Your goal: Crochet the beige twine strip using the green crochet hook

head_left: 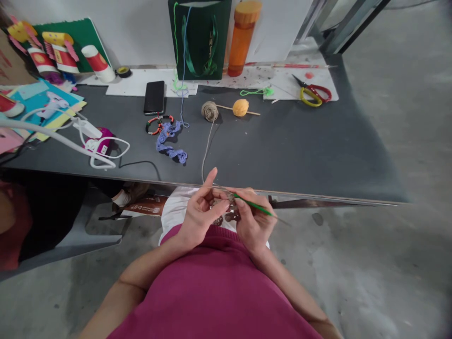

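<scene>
Concrete floor (pixel 370 282) spreads out around a dark grey counter (pixel 293 150), and the person sits at its near edge in a magenta top (pixel 212 292). Both hands work below that edge, just above the lap. The right hand (pixel 254 222) is closed around one green crochet hook (pixel 252 205). The left hand (pixel 201 212) is half open, its index finger raised, and beige yarn (pixel 206 150) runs up to it from one yarn ball (pixel 209 111) on the counter. One brown crochet piece (pixel 226 212) sits between the hands; whether the left hand grips it, I cannot tell.

Further along the counter lie one black phone (pixel 154 97), one beaded bracelet (pixel 158 125), one strip of blue lace (pixel 171 141) and one orange ball on a wooden stick (pixel 240 107). Beyond them are one pair of scissors (pixel 312 92), one orange bottle (pixel 243 37), one green gift bag (pixel 199 40) and four red paper rolls (pixel 97 63).
</scene>
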Tool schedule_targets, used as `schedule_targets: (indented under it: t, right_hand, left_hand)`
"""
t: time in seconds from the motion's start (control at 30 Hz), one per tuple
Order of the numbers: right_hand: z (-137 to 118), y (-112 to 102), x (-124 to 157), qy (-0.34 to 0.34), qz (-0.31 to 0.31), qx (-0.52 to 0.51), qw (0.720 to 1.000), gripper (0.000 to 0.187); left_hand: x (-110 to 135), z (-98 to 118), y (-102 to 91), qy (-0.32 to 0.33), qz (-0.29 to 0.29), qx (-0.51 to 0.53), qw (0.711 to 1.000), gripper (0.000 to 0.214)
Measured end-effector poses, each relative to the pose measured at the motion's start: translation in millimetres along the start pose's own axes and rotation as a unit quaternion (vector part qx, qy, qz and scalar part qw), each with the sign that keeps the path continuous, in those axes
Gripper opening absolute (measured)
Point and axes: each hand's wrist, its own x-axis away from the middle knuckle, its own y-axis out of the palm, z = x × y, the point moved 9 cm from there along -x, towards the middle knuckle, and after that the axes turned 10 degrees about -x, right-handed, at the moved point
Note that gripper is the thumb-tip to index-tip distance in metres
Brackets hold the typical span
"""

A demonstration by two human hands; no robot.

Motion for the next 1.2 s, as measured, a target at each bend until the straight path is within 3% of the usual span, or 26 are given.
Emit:
schedule_targets:
  t: [0.07,0.17,0.33,0.43,0.53,0.67,0.73,0.83,0.97,1.13,1.2]
  right_hand:
    - [18,-2,-1,0.093,0.017,-0.07,0.993,0.003]
    - [32,0,-1,0.179,0.022,-0.139,0.974,0.014]
    - [26,2,-6,0.179,-0.013,-0.142,0.973,0.015]
    - [9,4,-11,0.121,-0.069,-0.089,0.986,0.011]
    - [-14,5,-15,0.012,-0.129,-0.004,0.992,0.009]
    - [-31,19,-11,-0.118,-0.221,0.106,0.962,0.021]
    - [-37,25,-6,-0.181,-0.24,0.153,0.941,0.029]
    - [-43,27,0,-0.231,-0.22,0.19,0.929,0.038]
    - [-33,15,1,-0.163,-0.169,0.167,0.957,0.038]
    - [-11,-16,-6,-0.012,-0.009,0.082,0.997,0.013]
    - [4,-16,-7,0.062,0.009,-0.008,0.998,0.007]
  left_hand:
    - [-3,-9,0.9,-0.038,-0.019,0.045,0.998,0.07]
    - [-3,-16,3.8,-0.091,-0.046,0.101,0.99,0.06]
    - [-2,-13,8.1,-0.119,-0.08,0.139,0.98,0.052]
    - [-3,-12,4.4,-0.11,-0.076,0.137,0.982,0.05]
    - [-6,-8,-7.4,-0.06,-0.036,0.087,0.994,0.05]
    - [-5,5,-18.5,0.008,0.022,0.016,1.0,0.058]
    - [-4,6,-15.9,-0.003,0.019,0.041,0.999,0.062]
    - [-2,-4,-4.3,-0.082,-0.029,0.128,0.988,0.062]
    - [2,-22,3.8,-0.199,-0.075,0.177,0.961,0.059]
    - [-2,-23,1.7,-0.192,-0.085,0.159,0.965,0.052]
    - [-3,-22,4.1,-0.179,-0.092,0.153,0.967,0.047]
